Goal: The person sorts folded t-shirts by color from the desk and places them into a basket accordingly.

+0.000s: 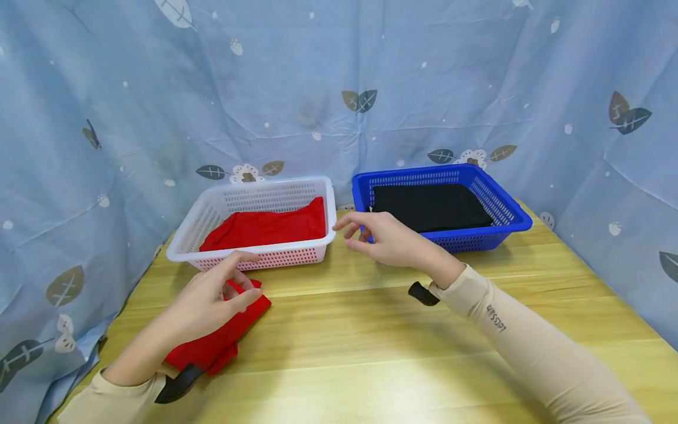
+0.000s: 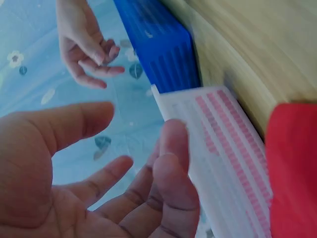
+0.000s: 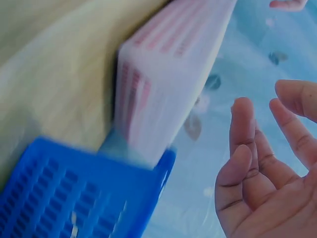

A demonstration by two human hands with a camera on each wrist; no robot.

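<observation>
My left hand [image 1: 214,303], fingers loosely bent and holding nothing, is over a folded red cloth [image 1: 212,344] on the table, in front of the white basket [image 1: 304,254]. In the left wrist view the thumb and fingertips stand apart with a gap between them. My right hand [image 1: 384,238] hangs in the air at the near left corner of the blue basket [image 1: 471,240], its fingers relaxed around nothing. Another red cloth [image 1: 265,228] lies in the white basket. Folded black cloth [image 1: 431,207] lies flat in the blue basket.
Both baskets stand side by side at the back of the wooden table [image 1: 344,353], a narrow gap between them. A blue patterned curtain [image 1: 296,88] hangs right behind them and along both sides. Black straps [image 1: 180,383] show at both wrists.
</observation>
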